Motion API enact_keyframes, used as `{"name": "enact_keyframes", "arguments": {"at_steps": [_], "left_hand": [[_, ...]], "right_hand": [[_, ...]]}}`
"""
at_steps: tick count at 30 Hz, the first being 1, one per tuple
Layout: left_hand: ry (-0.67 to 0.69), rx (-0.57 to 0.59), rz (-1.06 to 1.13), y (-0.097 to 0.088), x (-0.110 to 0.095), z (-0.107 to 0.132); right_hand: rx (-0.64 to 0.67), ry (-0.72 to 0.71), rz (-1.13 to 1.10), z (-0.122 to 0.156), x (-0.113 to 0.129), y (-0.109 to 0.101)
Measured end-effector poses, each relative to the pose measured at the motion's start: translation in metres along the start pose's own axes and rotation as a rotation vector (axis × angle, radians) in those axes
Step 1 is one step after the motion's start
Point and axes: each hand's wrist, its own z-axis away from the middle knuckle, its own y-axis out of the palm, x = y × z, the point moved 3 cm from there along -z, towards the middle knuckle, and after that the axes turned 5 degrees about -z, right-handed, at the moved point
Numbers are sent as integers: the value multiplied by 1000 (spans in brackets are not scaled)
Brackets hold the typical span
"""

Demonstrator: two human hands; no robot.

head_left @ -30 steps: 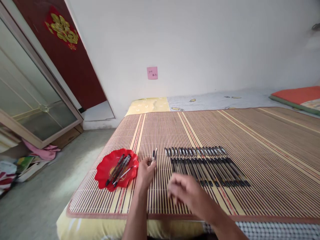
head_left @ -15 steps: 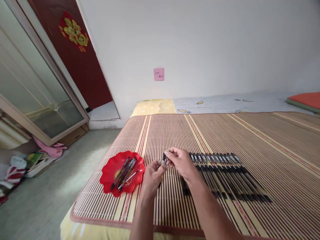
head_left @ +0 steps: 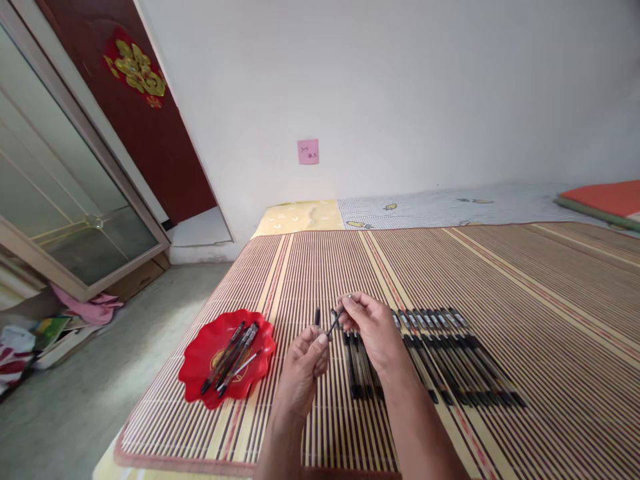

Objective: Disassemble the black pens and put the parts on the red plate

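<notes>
Between my two hands runs a thin dark pen refill (head_left: 336, 321), slanting up to the right. My left hand (head_left: 305, 363) pinches around its lower end; my right hand (head_left: 369, 327) is closed on the upper end. A short black pen piece (head_left: 317, 316) stands out just above my left fingers; whether it is held or lies on the mat, I cannot tell. To the left, a red scalloped plate (head_left: 193, 373) bears several pens (head_left: 233, 357) and a thin white refill (head_left: 247, 363). Right of my hands lie several dark pen barrels (head_left: 450, 370) side by side, with a row of caps (head_left: 425, 319) beyond them.
A striped bamboo mat (head_left: 320, 267) covers the bed, its front-left edge close to the floor (head_left: 125, 347). An orange cushion (head_left: 605, 199) lies at the far right. A pink note (head_left: 308, 151) is stuck on the wall. Clutter lies on the floor at left.
My hands have drawn slightly apart, and the thin dark refill now shows between them. The black pen piece shows apart from my right fingers. The whole view has shifted a little.
</notes>
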Motion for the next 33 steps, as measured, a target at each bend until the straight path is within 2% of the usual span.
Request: {"name": "enact_keyframes", "arguments": {"at_steps": [6, 10, 14, 17, 21, 24, 29, 33], "left_hand": [[28, 6, 3, 0, -4, 0], [39, -3, -49, -1, -5, 0], [85, -42, -178, -4, -7, 2], [114, -82, -298, -6, -10, 5], [133, -53, -406, -5, -15, 6], [134, -29, -422, -3, -15, 6], [128, 20, -410, -1, -13, 6], [132, 28, -421, -1, -13, 6]], "right_hand": [[177, 47, -94, 3, 7, 6], [189, 26, -9, 3, 11, 6], [108, -43, 84, 4, 16, 6], [-31, -117, 61, 6, 25, 2], [-232, -265, -46, 12, 43, -5], [-325, -368, -93, 16, 53, -7], [-364, -439, -25, 21, 59, -7], [-350, -431, 13, 22, 60, -9]]}}
